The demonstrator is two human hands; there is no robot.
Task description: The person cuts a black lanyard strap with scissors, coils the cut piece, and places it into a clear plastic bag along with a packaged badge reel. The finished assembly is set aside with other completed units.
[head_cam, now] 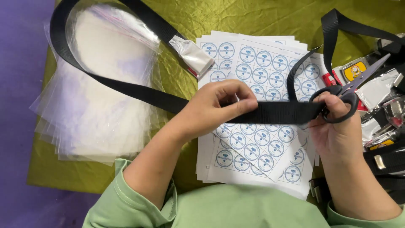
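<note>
Left hand point(215, 107) pinches black webbing strap point(278, 112) flat, thumb on top, fingers curled under: holds stretch taut over bench middle. Right hand point(337, 126) grips strap's other end, fingers also through black scissors point(346, 90) handles, blades pointing to far right corner, clear of strap. Strap loops away over clear plastic bags point(97, 97) at left edge. Round-sticker sheets point(261, 76) stacked under hands. Wrapped buckles point(388, 114) heaped at right edge. Olive cloth point(253, 17) covers bench.

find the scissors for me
In the head view, the scissors are at the right, in the right hand, at the end of the black strap over the sticker sheets.
</note>
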